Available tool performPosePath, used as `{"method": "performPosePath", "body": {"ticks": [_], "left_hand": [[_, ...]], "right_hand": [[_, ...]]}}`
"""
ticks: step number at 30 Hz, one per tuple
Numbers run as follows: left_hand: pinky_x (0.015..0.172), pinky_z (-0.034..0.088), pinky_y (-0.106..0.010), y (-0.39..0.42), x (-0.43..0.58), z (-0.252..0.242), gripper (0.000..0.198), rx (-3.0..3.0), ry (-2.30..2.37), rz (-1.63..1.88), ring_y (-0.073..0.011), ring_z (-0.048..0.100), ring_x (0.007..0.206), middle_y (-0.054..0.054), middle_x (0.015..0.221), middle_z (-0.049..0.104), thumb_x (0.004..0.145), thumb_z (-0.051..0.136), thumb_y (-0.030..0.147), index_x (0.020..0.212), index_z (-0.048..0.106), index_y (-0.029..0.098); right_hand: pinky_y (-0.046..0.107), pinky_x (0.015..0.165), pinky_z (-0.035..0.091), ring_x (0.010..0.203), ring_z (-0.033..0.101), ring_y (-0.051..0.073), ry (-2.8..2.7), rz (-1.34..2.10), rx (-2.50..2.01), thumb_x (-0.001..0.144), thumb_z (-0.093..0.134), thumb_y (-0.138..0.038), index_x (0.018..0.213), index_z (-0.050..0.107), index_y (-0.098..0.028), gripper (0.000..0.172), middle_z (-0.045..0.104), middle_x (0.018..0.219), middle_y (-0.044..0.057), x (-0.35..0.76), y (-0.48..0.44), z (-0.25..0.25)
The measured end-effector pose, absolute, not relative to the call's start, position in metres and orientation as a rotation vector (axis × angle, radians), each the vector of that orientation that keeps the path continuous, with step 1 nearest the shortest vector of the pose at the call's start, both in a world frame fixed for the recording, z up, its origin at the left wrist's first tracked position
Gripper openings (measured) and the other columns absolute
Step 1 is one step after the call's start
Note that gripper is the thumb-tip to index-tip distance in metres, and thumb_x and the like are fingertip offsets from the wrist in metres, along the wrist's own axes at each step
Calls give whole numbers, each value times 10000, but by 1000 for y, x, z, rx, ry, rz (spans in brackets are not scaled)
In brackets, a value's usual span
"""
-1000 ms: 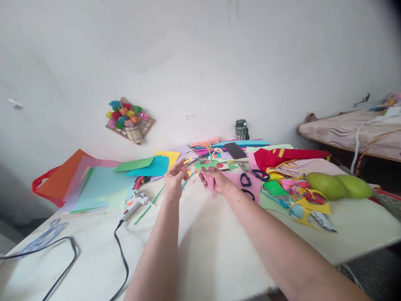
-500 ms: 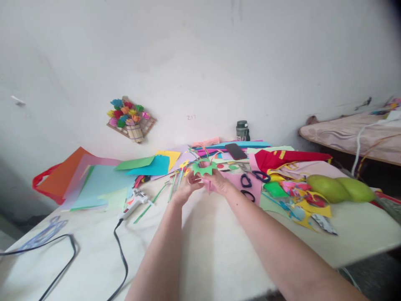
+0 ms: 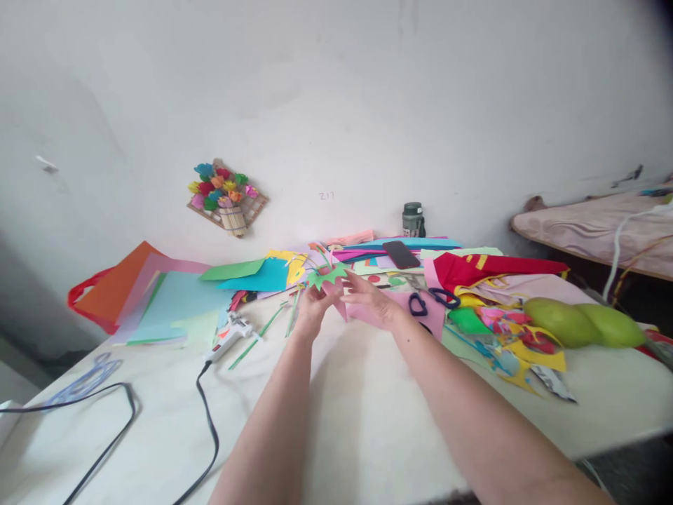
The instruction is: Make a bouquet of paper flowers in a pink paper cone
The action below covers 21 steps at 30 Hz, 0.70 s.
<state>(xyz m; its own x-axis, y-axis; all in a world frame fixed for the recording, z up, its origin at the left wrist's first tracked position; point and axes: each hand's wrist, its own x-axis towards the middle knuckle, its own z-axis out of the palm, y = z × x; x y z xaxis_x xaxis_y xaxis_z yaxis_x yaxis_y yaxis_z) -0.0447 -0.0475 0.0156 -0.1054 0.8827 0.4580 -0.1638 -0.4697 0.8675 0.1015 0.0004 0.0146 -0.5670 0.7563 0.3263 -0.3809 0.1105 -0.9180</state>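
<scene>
A paper craft with a pink body and a green scalloped collar [image 3: 327, 275] is held above the table, tilted to the left. Thin paper strips stick up from its top. My left hand [image 3: 311, 308] is closed around its lower left side. On the other side, my right hand [image 3: 371, 300] has its fingers stretched out toward the pink part; whether the fingertips touch it I cannot tell. A pink sheet [image 3: 362, 311] lies under the right hand, with dark-handled scissors [image 3: 418, 304] to the right.
A glue gun [image 3: 228, 339] with a black cord lies on the left, near stacked coloured paper [image 3: 189, 301]. Behind are a phone [image 3: 401, 254] and a bottle [image 3: 413, 220]. Paper scraps [image 3: 518, 351] and a green rounded object [image 3: 557, 321] are on the right.
The paper craft has tipped to the left in my left hand. My right hand has loosened from it, its fingers straightening. The view has shifted slightly.
</scene>
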Motion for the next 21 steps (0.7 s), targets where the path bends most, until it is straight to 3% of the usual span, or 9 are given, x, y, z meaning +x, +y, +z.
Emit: {"method": "performPosePath", "body": {"ticks": [3,6,9,12,15,21], "left_hand": [[698,508,-293,-46,-49,15,332,1318,898,1734,-139,608,673,6,732,649,588,792,291,828,602,161],[635,517,-292,-46,-50,15,347,1297,952,1745,-125,586,618,19,694,621,587,792,336,789,571,160],[615,520,-297,-47,-49,16,373,1270,994,1738,-126,587,591,25,668,605,575,797,358,759,541,159],[629,523,-311,-48,-48,16,404,1245,1004,1716,-151,624,608,15,692,624,562,804,362,784,532,161],[628,519,-308,-50,-47,16,417,1254,1004,1691,-162,641,612,0,717,645,571,801,365,814,534,157],[633,523,-307,-52,-44,16,424,1248,980,1653,-158,643,608,-21,755,679,561,812,373,794,532,155]], "right_hand": [[336,880,425,990,596,185,-1370,1449,-474,566,739,-221,974,685,-271,414,652,1126,12,112,11,16],[322,801,441,819,629,172,-1251,1233,-631,592,728,-383,795,702,-197,276,704,891,42,117,13,26],[287,655,437,654,585,152,-1218,1046,-735,601,700,-504,625,653,-166,342,661,669,30,114,9,42],[258,560,385,556,497,119,-1313,937,-749,600,703,-503,595,631,-167,344,600,589,-6,108,5,60],[250,573,363,560,470,112,-1483,847,-730,622,692,-475,644,666,-165,311,560,567,-27,102,6,72],[245,541,301,551,425,113,-1651,703,-857,646,639,-578,511,598,-161,439,455,509,-32,99,16,78]]}}
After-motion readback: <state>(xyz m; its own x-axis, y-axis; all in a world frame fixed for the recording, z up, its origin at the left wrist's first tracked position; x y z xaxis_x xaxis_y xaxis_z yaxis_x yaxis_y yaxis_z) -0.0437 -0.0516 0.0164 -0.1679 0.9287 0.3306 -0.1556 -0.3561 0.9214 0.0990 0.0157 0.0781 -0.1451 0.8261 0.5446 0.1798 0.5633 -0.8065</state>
